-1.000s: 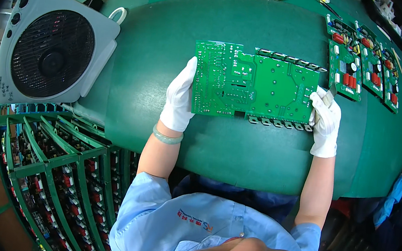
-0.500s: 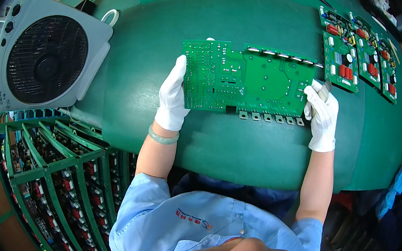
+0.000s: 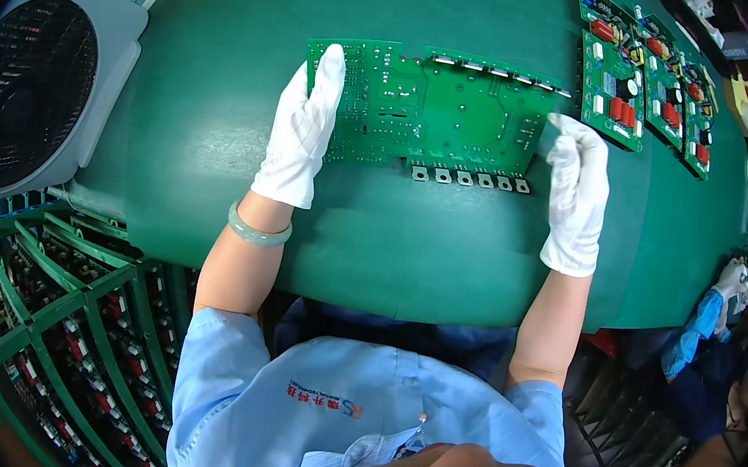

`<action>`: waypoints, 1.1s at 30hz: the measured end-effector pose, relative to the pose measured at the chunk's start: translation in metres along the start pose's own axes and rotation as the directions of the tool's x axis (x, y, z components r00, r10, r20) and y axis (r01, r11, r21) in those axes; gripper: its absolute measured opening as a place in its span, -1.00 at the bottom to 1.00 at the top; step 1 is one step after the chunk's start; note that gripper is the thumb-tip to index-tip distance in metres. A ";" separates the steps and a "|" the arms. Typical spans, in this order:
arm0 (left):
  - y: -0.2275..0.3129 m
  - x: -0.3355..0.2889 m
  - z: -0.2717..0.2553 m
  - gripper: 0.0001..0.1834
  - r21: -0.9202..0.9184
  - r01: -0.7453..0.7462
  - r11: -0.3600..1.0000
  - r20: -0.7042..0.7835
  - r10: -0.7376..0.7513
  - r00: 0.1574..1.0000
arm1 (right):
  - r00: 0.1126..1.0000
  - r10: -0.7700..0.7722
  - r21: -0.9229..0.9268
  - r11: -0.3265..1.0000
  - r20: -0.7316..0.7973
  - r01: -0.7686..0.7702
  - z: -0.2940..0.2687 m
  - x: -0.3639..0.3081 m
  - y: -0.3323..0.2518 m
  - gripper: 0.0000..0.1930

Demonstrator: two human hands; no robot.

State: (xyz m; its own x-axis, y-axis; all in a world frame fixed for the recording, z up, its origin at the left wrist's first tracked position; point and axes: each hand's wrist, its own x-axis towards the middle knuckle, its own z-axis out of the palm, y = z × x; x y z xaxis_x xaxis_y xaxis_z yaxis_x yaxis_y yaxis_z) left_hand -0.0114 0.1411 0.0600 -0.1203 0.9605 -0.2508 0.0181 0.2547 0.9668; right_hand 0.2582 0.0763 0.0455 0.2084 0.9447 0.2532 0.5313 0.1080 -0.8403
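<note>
A green circuit board [image 3: 470,120] is tilted above the green work mat, its solder side facing me. Along its lower edge stick out several metal tabs with holes. My left hand [image 3: 302,124], in a white glove, grips the board's left end, with the thumb lying over its face. To the right of the board and apart from it is my right hand [image 3: 577,187], also gloved. Its fingers are curled together near the board's right edge. Whatever they hold, if anything, I cannot make out.
Several populated boards [image 3: 613,95] with red and white parts lie in a row at the far right. A grey box fan [image 3: 107,65] stands at the left. Below it is a green rack [image 3: 42,316] filled with boards. Another person's gloved hand [image 3: 733,279] shows at the right edge.
My right hand has come off the board's right end, and the metal tool seen in its fingers no longer shows. My left thumb now lies over the board's face. The whole view has shifted.
</note>
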 end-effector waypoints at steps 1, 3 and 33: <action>-0.002 0.001 -0.001 -0.52 0.000 -0.009 1.000 0.012 0.009 1.000 | 0.997 -0.070 -0.031 0.997 0.016 0.071 0.002 0.000 0.002 -0.74; -0.007 0.003 -0.004 -0.53 -0.003 -0.027 1.000 0.033 0.027 0.999 | 0.974 -0.192 -0.088 0.975 0.120 0.203 0.001 0.001 0.000 -0.78; -0.021 0.011 -0.009 -0.67 -0.153 -0.058 0.987 0.067 0.069 0.995 | 0.719 -0.621 -0.265 0.670 0.313 0.694 0.053 0.004 -0.017 -0.54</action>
State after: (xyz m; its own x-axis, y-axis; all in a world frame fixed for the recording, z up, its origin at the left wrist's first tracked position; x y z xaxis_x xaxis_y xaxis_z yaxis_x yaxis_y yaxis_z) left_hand -0.0222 0.1450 0.0375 -0.0516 0.9811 -0.1864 -0.1272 0.1787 0.9756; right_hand 0.2070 0.0947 0.0354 -0.4371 0.7087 0.5538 0.7177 0.6459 -0.2601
